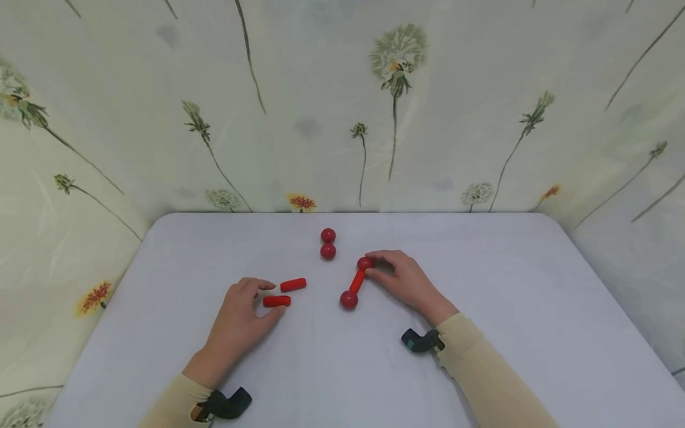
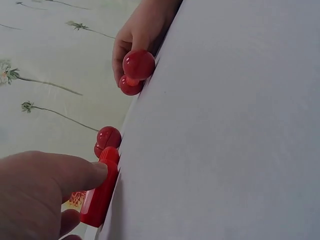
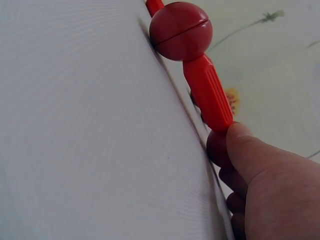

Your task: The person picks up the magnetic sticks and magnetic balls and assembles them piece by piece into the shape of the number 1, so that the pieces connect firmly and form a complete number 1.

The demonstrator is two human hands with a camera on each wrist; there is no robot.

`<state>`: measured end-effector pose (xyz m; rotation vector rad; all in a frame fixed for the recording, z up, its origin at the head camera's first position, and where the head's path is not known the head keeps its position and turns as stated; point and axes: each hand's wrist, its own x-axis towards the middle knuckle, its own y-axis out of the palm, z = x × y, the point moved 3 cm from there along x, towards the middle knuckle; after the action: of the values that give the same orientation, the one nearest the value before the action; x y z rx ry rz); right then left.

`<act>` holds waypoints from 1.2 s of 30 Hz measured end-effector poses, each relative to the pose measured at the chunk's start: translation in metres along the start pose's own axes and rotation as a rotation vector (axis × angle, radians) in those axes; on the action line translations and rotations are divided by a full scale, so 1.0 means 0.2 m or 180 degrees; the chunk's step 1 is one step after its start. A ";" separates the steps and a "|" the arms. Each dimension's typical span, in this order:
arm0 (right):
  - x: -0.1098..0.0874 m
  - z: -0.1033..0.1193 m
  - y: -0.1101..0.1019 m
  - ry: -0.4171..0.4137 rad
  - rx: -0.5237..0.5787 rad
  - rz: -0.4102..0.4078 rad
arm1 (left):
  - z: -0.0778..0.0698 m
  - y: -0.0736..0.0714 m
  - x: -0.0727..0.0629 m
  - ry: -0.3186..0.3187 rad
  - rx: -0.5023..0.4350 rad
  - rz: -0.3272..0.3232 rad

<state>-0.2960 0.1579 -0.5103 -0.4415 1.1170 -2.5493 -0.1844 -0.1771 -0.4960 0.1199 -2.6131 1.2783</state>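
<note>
My right hand [image 1: 401, 278] pinches the far ball [image 1: 365, 263] of a dumbbell-shaped piece between thumb and fingers. A red rod [image 1: 357, 282] joins that ball to a second red ball [image 1: 349, 299], nearer the front of the table. To the left, my left hand [image 1: 242, 318] has its thumb and fingers spread around a loose red rod [image 1: 276, 301], thumb beside its near side and index fingertip apart from it. In the left wrist view the thumb overlaps a rod [image 2: 100, 192]; contact cannot be told. Another loose red rod [image 1: 293, 285] lies just beyond.
Two red balls, a far one [image 1: 328, 235] and a near one [image 1: 328, 251], sit together toward the back of the white table [image 1: 508, 267]. Behind the table's back edge hangs a flower-printed cloth [image 1: 321, 119]. Each wrist wears a dark camera mount [image 1: 420, 340].
</note>
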 end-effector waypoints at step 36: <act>0.01 -0.02 0.00 0.0010 -0.0028 -0.0139 | 0.05 0.03 0.00 0.0209 0.0137 0.0022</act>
<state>-0.3004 0.1595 -0.5134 -0.4690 1.1323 -2.5842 -0.1872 -0.1803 -0.5065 0.0751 -2.5341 1.3183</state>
